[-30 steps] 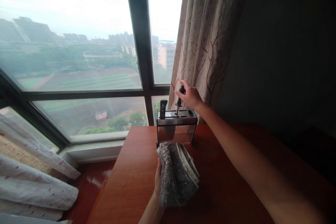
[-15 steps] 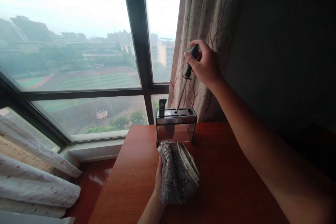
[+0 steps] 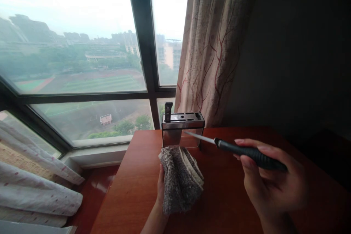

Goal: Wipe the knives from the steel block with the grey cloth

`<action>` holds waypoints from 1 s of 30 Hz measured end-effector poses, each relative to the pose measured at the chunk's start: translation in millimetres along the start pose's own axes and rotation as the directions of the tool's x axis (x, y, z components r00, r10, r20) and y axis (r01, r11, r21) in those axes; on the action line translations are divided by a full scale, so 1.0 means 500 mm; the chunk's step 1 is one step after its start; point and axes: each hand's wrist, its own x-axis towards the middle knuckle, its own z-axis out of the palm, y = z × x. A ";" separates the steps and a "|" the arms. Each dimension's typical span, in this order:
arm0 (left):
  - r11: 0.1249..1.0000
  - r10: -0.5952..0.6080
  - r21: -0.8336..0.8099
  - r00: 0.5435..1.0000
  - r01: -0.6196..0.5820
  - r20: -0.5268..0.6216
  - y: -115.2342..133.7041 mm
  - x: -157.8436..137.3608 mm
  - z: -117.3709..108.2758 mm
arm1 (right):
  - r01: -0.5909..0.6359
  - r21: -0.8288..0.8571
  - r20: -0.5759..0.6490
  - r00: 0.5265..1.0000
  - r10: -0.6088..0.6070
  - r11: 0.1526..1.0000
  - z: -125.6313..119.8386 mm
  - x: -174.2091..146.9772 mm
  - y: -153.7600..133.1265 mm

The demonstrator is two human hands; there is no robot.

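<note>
My right hand [image 3: 276,179] is closed round the black handle of a sharpening steel [image 3: 246,153]. The steel's thin metal rod points left and slightly up, ending in front of the knife block. A folded grey cloth [image 3: 181,181] with pale edges rests in my left hand [image 3: 161,186]; the cloth hides most of those fingers. Just beyond the cloth stands a knife block [image 3: 184,120] with a slotted metal top and see-through sides. One knife [image 3: 168,111] sits upright in its left end, its blade showing dimly inside.
The block stands near the far edge of a reddish-brown wooden table [image 3: 137,175]. Behind it are a large window with dark frames [image 3: 90,98] and a patterned curtain [image 3: 211,51]. Another curtain [image 3: 35,186] hangs at the lower left. The right side is in deep shadow.
The sharpening steel has come out of the block's top. My right hand has brought it down, right and nearer, turning it from upright to nearly level. My left hand and the cloth barely moved.
</note>
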 end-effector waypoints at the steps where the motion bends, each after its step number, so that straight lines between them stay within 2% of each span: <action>1: 1.000 0.008 -0.003 1.000 -0.008 -0.003 0.001 -0.001 -0.002 | -0.043 0.007 -0.013 0.999 0.043 0.999 -0.010 -0.020 -0.001; 3: 1.000 0.022 -0.009 1.000 -0.022 -0.017 0.004 -0.004 -0.004 | -0.155 0.010 -0.037 0.987 0.155 0.988 -0.025 -0.054 -0.004; 5: 1.000 0.024 -0.018 0.999 -0.025 -0.024 0.005 -0.007 -0.003 | -0.292 0.021 -0.106 0.950 0.293 0.956 -0.030 -0.084 -0.005; 8: 0.997 0.069 -0.032 0.998 -0.069 0.006 0.007 -0.010 0.001 | -0.480 0.084 -0.178 0.855 0.487 0.873 -0.026 -0.129 -0.001; 10: 0.994 0.103 -0.039 0.994 -0.101 0.044 0.008 -0.013 -0.002 | -0.572 0.131 -0.164 0.793 0.586 0.810 -0.021 -0.165 0.005; 14: 0.986 0.165 -0.041 0.981 -0.162 0.102 0.021 -0.021 -0.027 | -0.754 0.144 -0.034 0.644 0.765 0.641 -0.011 -0.235 0.024; 17: 0.969 0.247 -0.044 0.961 -0.244 0.126 0.036 -0.022 -0.046 | -0.842 0.078 0.113 0.539 0.835 0.533 -0.014 -0.271 0.051; 19: 0.959 0.283 -0.063 0.946 -0.276 0.160 0.044 -0.019 -0.053 | -0.863 -0.014 0.254 0.485 0.837 0.505 -0.021 -0.286 0.071; 21: 0.950 0.312 -0.092 0.930 -0.299 0.192 0.050 -0.016 -0.055 | -0.848 -0.109 0.377 0.447 0.811 0.518 -0.028 -0.300 0.090; 24: 0.945 0.323 -0.128 0.924 -0.302 0.204 0.055 -0.012 -0.057 | -0.808 -0.222 0.465 0.405 0.787 0.546 -0.034 -0.318 0.106; 26: 0.943 0.323 -0.133 0.933 -0.304 0.158 0.058 -0.012 -0.059 | -0.776 -0.273 0.487 0.397 0.778 0.568 -0.034 -0.328 0.108; 30: 0.932 0.356 -0.065 0.934 -0.357 -0.034 0.062 -0.014 -0.065 | -0.670 -0.343 0.559 0.417 0.717 0.658 -0.034 -0.339 0.108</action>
